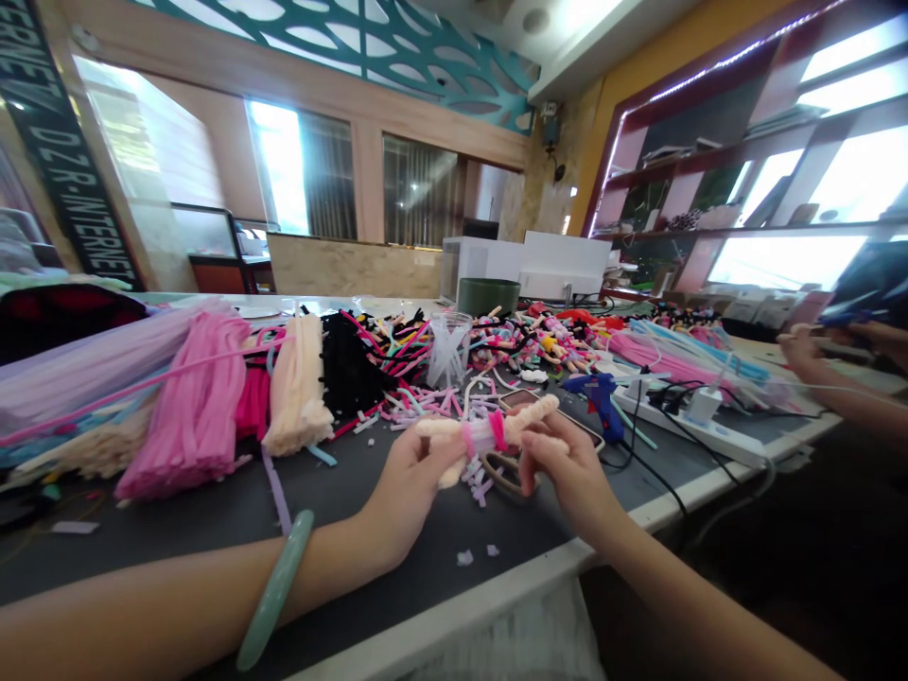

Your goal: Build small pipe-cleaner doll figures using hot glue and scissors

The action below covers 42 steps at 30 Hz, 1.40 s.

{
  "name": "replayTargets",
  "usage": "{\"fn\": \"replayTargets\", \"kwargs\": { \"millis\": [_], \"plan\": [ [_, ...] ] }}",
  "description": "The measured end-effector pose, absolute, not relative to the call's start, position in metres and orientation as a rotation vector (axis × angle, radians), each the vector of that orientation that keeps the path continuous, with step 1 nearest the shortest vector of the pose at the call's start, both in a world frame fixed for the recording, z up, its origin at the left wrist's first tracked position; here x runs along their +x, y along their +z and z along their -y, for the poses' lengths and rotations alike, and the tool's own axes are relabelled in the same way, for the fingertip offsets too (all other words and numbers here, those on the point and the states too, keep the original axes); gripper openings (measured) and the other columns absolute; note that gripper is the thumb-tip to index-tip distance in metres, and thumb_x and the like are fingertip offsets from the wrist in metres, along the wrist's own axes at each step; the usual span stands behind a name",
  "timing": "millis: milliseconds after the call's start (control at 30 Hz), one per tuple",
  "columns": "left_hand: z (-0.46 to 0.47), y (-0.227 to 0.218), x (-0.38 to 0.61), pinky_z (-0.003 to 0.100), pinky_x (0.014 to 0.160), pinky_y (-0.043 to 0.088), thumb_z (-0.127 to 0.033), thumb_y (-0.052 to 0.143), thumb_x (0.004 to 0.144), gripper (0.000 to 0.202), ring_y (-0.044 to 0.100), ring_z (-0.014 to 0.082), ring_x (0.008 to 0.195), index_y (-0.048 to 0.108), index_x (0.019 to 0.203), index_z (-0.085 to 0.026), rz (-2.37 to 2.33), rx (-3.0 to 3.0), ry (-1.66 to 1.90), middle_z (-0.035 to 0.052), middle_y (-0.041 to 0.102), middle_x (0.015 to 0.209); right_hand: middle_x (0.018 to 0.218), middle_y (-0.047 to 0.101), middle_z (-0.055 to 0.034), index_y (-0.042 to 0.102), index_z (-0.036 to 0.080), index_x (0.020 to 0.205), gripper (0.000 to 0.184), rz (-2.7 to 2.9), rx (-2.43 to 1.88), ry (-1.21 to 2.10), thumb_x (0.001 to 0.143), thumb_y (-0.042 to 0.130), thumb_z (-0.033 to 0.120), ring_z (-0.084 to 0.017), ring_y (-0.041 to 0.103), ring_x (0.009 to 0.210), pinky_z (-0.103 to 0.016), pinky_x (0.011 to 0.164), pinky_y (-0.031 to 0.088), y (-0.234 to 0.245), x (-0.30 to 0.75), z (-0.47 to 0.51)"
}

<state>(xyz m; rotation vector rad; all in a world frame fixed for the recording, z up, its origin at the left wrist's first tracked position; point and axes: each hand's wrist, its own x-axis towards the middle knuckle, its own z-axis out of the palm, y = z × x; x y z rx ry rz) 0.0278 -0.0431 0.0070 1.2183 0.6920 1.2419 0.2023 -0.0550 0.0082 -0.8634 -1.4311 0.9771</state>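
My left hand (411, 487) is closed on the left end of a fuzzy pipe cleaner figure (482, 435), cream at its ends, with pale lilac and bright pink bands round its middle. Fingers of my right hand (567, 473) pinch the cream right end, where one stub points up and outward. The piece is held level just above the dark table mat. Below it, partly covered by my right fingers, lies a brown loop handle (505, 480), seemingly of scissors. Lilac pipe cleaner snippets (480, 487) are scattered beside it.
Bundles of pink (188, 407), cream (298, 378) and black pipe cleaners (351, 364) line the left. Behind my hands stands a clear cup (448, 350). A blue glue gun (600, 402) and a corded power strip (716, 435) lie right. Another person's hand (801, 345) shows far right.
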Motion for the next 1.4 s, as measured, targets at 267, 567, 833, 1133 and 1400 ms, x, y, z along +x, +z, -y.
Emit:
{"fn": "replayTargets", "kwargs": {
  "millis": [267,567,833,1133,1400],
  "plan": [
    [0.028,0.014,0.021,0.023,0.072,0.042,-0.019,0.073,0.064,0.026,0.056,0.0119,0.076,0.062,0.087,-0.015,-0.626,1.162,1.377,-0.0007,0.064,0.081,0.065,0.059,0.0042,0.055,0.019,0.086,0.026,1.387,-0.886,1.129,0.073,0.069,0.036,-0.008,0.052,0.04,-0.02,0.038,0.04,0.004,0.2,0.05],
    [0.021,0.05,0.015,0.025,0.078,0.044,-0.014,0.076,0.062,0.03,0.061,0.0128,0.08,0.06,0.088,-0.013,-0.554,1.119,1.395,0.0015,0.067,0.083,0.069,0.055,0.0035,0.055,0.023,0.096,0.021,1.803,-0.966,0.8,0.081,0.061,0.036,-0.01,0.054,0.053,-0.022,0.049,0.043,0.001,0.198,0.062],
    [0.024,0.066,0.009,0.022,0.074,0.044,-0.017,0.076,0.063,0.029,0.057,0.0111,0.08,0.057,0.085,-0.015,-0.601,1.448,1.388,-0.0006,0.061,0.084,0.081,0.062,-0.0018,0.055,0.024,0.104,0.025,1.845,-1.167,0.321,0.084,0.056,0.039,-0.016,0.058,0.069,-0.027,0.064,0.044,0.011,0.205,0.061],
    [0.045,0.043,0.018,0.024,0.068,0.046,-0.021,0.066,0.074,0.028,0.053,0.0122,0.076,0.047,0.094,-0.021,-0.716,1.715,1.225,-0.0014,0.051,0.083,0.084,0.064,-0.0013,0.054,0.025,0.106,0.026,1.864,-1.002,0.527,0.084,0.058,0.038,-0.016,0.059,0.068,-0.028,0.064,0.045,0.027,0.198,0.084],
    [0.056,0.041,0.019,0.026,0.073,0.047,-0.014,0.064,0.073,0.026,0.052,0.0123,0.078,0.048,0.093,-0.021,-0.685,1.898,1.296,-0.0001,0.05,0.089,0.09,0.061,-0.0024,0.052,0.022,0.1,0.03,1.585,-0.812,1.15,0.077,0.068,0.033,-0.014,0.059,0.075,-0.025,0.064,0.048,0.025,0.189,0.087]
  ]
}}
